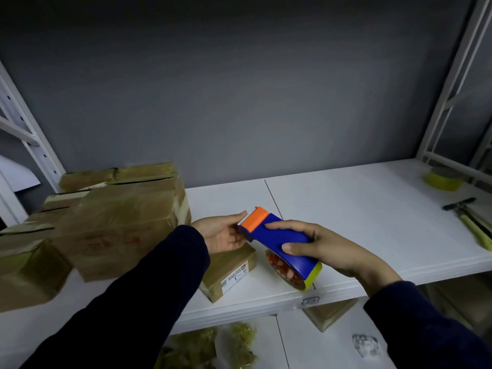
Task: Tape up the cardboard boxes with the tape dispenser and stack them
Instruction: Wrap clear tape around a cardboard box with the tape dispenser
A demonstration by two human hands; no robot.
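Where the grip sits: right hand (319, 249) clamped round the blue tape dispenser (282, 238), thumb on top, above the near edge of the shelf (359, 222).
Other side: left hand (221, 233) touches the dispenser's orange toothed end; whether its grip is closed cannot be told.
Beneath: small box (231, 270) on the shelf.
Left: stacked boxes (117, 225), taped.
Far right: tape roll (442, 178).

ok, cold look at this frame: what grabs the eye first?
The blue plastic tape dispenser with orange head stands out at centre, gripped by the right hand, with the left hand at its toothed end, above a small brown labelled cardboard box. To its left, a pile of taped brown cardboard boxes sits on the white shelf. A yellow-green tape roll lies far right.
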